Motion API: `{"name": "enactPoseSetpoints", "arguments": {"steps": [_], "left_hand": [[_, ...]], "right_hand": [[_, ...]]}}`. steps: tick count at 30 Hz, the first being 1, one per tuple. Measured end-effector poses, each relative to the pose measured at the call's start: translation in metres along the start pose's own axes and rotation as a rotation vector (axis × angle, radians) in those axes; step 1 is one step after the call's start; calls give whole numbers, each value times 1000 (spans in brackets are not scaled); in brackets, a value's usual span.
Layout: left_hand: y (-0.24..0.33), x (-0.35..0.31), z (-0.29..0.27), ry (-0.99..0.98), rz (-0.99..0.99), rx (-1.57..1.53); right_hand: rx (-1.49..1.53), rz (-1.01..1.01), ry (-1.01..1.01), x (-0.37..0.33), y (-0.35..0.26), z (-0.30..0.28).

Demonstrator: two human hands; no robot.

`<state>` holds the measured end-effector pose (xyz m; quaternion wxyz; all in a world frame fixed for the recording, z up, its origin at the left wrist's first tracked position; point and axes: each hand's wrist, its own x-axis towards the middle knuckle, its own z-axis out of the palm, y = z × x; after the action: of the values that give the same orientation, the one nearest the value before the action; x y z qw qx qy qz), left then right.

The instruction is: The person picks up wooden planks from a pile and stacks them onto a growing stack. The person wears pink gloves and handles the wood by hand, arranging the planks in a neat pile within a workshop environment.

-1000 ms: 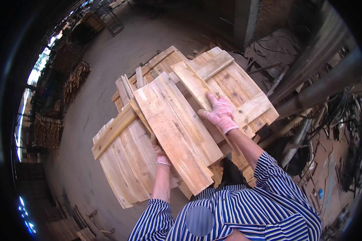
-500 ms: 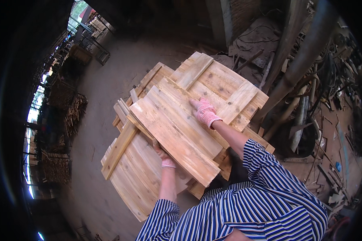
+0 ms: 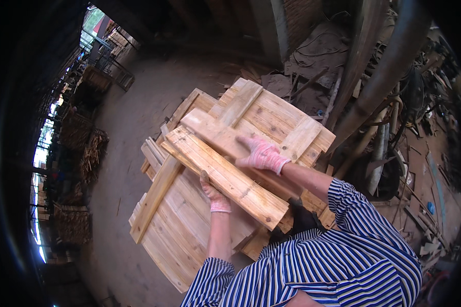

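Observation:
My left hand (image 3: 216, 195), in a pinkish-white knit glove, grips the near edge of a narrow wooden board (image 3: 225, 176) slanting across the view, thumb on its side. Just beyond it a second smooth board (image 3: 210, 130) lies tilted. My right hand (image 3: 264, 153), in a matching glove, grips this board partway along, thumb and fingers apart across it. Under and around them are slatted wooden panels with cross battens: one at the near left (image 3: 179, 225), another at the far right (image 3: 276, 112). The stack beneath the two boards is partly hidden.
Leaning poles (image 3: 389, 71) stand at the right, beside a heap of scrap wood and cables (image 3: 420, 112). A bundle of thin sticks (image 3: 95, 151) stands at the left, beyond the bare concrete floor (image 3: 123, 128). My striped sleeves and shirt fill the lower edge.
The boards, side by side before, have come apart: the near one is turned and shows a knotty, yellower face. My right hand has shifted slightly nearer with the far board.

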<state>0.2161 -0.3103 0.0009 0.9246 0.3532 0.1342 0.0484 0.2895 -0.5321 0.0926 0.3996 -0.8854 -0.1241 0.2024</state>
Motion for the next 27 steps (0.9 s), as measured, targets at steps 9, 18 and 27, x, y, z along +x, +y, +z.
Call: {"name": "enactPoseSetpoints", "arguments": {"steps": [9, 18, 27], "left_hand": [[-1, 20, -12, 81, -114, 15], [-36, 43, 100, 197, -71, 167], [-59, 62, 97, -79, -284, 59]], "right_hand": [[-291, -32, 17, 37, 33, -12], [8, -29, -48, 15, 13, -67], [-457, 28, 278, 49, 105, -57]]}}
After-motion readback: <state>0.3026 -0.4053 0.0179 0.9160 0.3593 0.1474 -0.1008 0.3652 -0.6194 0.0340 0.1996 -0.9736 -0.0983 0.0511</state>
